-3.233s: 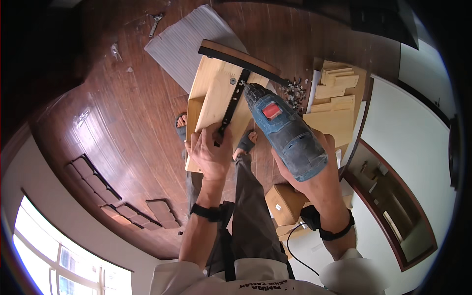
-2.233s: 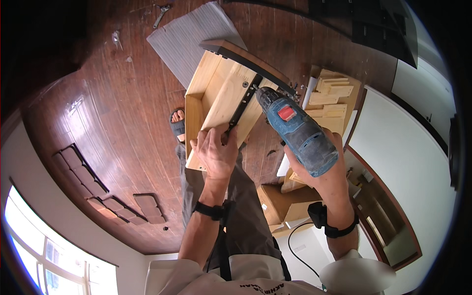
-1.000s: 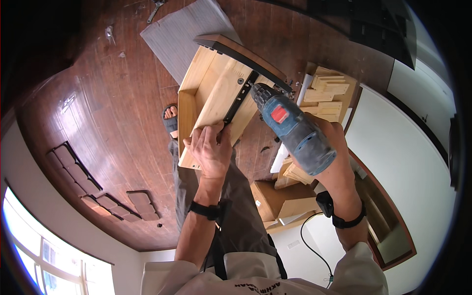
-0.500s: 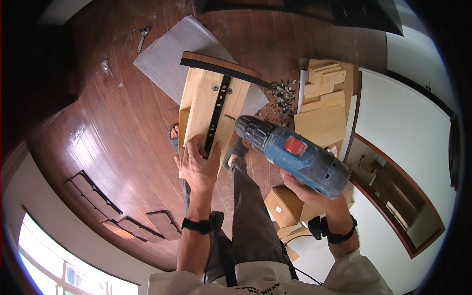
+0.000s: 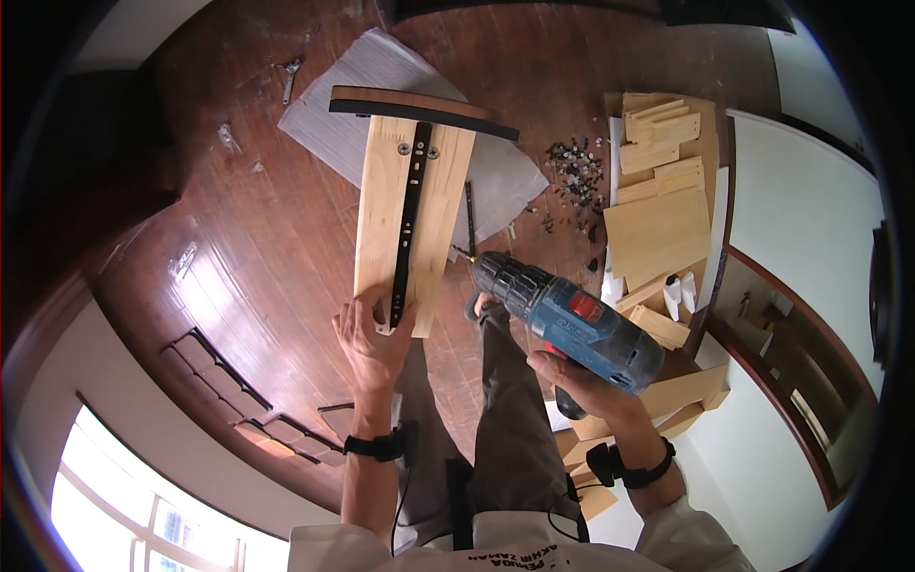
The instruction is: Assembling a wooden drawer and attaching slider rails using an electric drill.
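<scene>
A wooden drawer [image 5: 376, 229] is held up in front of me, its pale side facing me and its dark-edged front panel [image 5: 424, 107] at the far end. Along that side runs a black metal drawer slide [image 5: 409, 214], with two screw heads beside its far part. My left hand [image 5: 370, 334] grips the drawer's near end, fingers and thumb on either side of the slide. In my right hand [image 5: 596, 389] is a blue and black cordless drill [image 5: 581, 319], held by its handle. The drill's bit [image 5: 461, 252] points left toward the drawer, apparently apart from it.
Scattered screws and small fittings [image 5: 577, 176] lie on the wooden floor, right of a white foam sheet [image 5: 367, 76]. Another black slide [image 5: 470, 214] shows beyond the drill. Pale wooden boards [image 5: 658, 238] are stacked at right, above cardboard [image 5: 677, 398]. A metal tool [image 5: 289, 84] lies far left.
The drawer has swung round so its side lies straighter ahead and more level, its front panel shifting left. The drill has moved slightly right and nearer me. Both grips stay the same.
</scene>
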### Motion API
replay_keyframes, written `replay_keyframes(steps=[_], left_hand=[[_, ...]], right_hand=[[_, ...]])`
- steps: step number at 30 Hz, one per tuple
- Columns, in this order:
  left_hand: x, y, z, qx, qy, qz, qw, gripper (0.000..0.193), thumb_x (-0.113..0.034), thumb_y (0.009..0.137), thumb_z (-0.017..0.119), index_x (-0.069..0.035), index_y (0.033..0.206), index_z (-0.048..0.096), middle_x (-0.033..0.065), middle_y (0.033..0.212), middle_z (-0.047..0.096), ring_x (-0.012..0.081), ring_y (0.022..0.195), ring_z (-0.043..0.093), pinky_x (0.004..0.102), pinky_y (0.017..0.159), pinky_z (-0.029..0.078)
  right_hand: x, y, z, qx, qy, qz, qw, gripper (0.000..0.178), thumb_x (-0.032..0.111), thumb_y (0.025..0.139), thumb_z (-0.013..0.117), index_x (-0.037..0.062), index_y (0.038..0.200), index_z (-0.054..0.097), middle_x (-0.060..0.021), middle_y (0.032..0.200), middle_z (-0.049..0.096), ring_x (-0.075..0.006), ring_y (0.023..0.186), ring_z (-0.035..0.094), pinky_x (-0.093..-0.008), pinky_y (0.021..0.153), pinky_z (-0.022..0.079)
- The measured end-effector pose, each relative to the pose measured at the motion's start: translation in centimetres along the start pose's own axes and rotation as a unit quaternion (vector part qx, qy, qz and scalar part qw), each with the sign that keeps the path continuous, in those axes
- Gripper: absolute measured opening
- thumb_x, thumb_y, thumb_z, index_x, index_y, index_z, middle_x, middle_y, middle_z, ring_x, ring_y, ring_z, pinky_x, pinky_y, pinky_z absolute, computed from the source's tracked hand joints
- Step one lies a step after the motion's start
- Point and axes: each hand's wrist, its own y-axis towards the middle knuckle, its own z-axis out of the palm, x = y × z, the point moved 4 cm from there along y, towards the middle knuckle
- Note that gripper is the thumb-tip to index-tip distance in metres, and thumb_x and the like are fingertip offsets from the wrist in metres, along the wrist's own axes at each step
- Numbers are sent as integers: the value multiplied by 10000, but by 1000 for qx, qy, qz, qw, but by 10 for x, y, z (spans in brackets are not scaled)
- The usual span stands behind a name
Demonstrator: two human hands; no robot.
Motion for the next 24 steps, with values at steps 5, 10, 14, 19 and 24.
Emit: replay_keyframes(steps=[5,10,14,19,24], left_hand=[[28,-12,-10,46,-48,6,998,529,-161,617,870,-79,1074,618,63,822,556,233,731,537,381,727,435],[42,-15,-11,65,-120,-37,990,686,-175,579,902,-65,1176,584,92,876,564,258,767,556,388,723,464],[34,-10,-23,110,-89,-41,989,894,-211,542,928,-65,1324,521,99,890,554,266,784,553,396,725,478],[55,-21,-20,112,-30,-102,988,946,-231,540,934,-59,1367,505,89,889,541,248,788,546,379,727,482],[66,-25,-9,117,-148,-72,979,783,-222,566,924,-37,1256,603,84,871,546,234,789,545,359,720,484]], right_hand=[[15,40,13,-15,32,15,999,224,271,890,718,92,1005,645,3,749,629,-109,644,585,-295,617,517],[39,85,12,-51,5,58,997,218,233,916,687,49,1012,618,-14,700,611,-76,546,557,-259,527,471],[45,95,14,-62,49,67,995,258,226,908,697,46,1069,609,-12,707,610,-71,546,558,-254,530,484],[46,98,14,-62,43,87,993,258,219,906,700,47,1076,609,-6,711,608,-72,547,557,-252,527,486],[52,102,12,-56,37,97,993,240,223,903,706,53,1056,632,2,697,600,-68,551,555,-260,533,495]])
